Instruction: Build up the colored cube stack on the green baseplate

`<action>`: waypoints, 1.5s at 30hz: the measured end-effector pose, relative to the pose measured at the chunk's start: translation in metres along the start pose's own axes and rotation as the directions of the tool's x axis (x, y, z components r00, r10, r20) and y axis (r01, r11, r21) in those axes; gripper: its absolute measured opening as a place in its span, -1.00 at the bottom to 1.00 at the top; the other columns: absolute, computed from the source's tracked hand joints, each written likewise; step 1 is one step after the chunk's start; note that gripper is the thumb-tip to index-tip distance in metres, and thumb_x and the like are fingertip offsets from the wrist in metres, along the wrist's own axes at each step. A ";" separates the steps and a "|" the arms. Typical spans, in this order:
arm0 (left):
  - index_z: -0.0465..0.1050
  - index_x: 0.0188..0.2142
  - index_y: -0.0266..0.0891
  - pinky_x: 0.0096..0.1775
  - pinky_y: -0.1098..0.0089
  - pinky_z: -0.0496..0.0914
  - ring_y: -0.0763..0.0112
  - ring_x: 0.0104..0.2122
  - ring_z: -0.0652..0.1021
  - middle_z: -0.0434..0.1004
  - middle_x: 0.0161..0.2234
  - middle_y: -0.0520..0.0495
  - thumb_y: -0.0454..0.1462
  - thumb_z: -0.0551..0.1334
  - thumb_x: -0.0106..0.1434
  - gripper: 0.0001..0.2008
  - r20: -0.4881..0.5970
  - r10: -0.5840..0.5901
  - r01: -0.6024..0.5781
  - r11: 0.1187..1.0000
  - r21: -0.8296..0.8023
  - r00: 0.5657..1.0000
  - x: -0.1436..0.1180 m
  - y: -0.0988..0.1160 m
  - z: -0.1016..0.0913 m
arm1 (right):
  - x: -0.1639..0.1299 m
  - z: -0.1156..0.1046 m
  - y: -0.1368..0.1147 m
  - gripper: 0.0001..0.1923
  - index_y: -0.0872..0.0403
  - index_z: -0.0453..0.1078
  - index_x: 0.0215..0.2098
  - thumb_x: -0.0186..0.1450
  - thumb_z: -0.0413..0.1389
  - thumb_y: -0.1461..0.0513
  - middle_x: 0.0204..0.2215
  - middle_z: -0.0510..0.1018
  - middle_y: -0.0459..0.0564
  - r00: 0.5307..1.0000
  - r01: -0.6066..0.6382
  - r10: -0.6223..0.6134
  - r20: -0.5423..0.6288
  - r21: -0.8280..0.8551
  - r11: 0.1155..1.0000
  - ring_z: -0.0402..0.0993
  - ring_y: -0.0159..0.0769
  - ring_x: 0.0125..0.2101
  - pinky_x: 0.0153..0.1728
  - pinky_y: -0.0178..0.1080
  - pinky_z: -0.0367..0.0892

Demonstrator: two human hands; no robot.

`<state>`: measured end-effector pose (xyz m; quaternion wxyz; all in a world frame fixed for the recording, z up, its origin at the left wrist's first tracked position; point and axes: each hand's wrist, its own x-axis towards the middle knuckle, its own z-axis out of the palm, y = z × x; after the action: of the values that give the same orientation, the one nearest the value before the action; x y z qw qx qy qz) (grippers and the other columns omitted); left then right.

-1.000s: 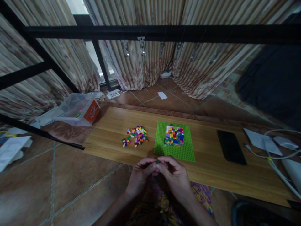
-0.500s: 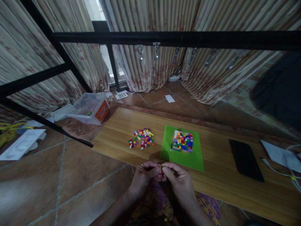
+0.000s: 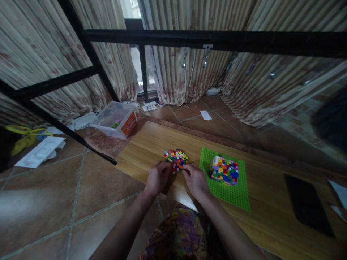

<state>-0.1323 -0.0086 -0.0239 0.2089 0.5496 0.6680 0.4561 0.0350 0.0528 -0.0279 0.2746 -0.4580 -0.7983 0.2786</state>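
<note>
A loose pile of small toy building bricks [image 3: 179, 157] in many colours lies on the wooden table. My left hand [image 3: 158, 177] is at its front left edge, fingers curled and pressed together; what they hold, if anything, is hidden. On the pile's front right side is my right hand [image 3: 195, 178], thumb and fingers closed in a pinch at the bricks, the contents too small to make out. Just right of that hand, a green studded baseplate [image 3: 225, 196] carries a block of stacked multicoloured bricks [image 3: 225, 170].
The long wooden table [image 3: 151, 139] runs across the view. A dark flat phone or tablet [image 3: 307, 202] lies at its right. Beyond the left end stands a clear plastic box [image 3: 115, 121] with an orange label. A black metal frame bar [image 3: 189, 38] crosses above.
My hands have come apart from their meeting point in front of the table and reached forward to the loose bricks. The camera view has shifted left. The stacked block looks unchanged.
</note>
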 end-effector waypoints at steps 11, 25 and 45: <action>0.49 -0.06 -0.15 -0.07 0.30 0.41 0.32 -0.14 0.53 0.53 -0.12 -0.15 -0.31 0.16 0.29 -0.75 -0.050 0.146 -0.151 0.979 -0.138 0.988 -0.008 -0.008 0.002 | 0.030 0.009 -0.015 -0.77 0.05 0.50 -0.26 0.32 0.00 0.32 -0.29 0.52 0.01 0.993 0.111 -0.109 0.047 -0.039 0.993 0.46 -0.28 -0.29 -0.21 -0.26 0.31; 0.26 0.17 -0.28 0.25 0.01 0.17 0.13 0.24 0.27 0.23 0.23 -0.31 -0.22 0.02 0.37 -0.59 -0.153 -0.059 0.051 0.997 -0.055 0.986 0.018 -0.018 0.019 | 0.054 0.022 -0.017 -0.77 0.04 0.52 -0.29 0.22 0.05 0.39 -0.29 0.50 0.05 0.983 0.123 -0.084 0.163 -0.242 0.963 0.44 -0.26 -0.31 -0.20 -0.25 0.31; 0.52 -0.21 -0.21 -0.13 0.36 0.40 0.32 -0.24 0.52 0.54 -0.29 -0.06 -0.08 0.29 0.20 -0.73 -0.001 -0.211 0.172 0.801 -0.573 0.978 0.011 -0.004 0.017 | 0.036 0.001 -0.034 -0.79 0.02 0.47 -0.24 0.31 0.00 0.31 -0.29 0.55 -0.04 0.977 0.138 -0.166 0.132 0.196 0.971 0.48 -0.32 -0.27 -0.20 -0.28 0.34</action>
<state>-0.1245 0.0081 -0.0333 0.3866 0.3768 0.5595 0.6289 -0.0008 0.0696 0.0014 0.2770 -0.3459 -0.8198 0.3627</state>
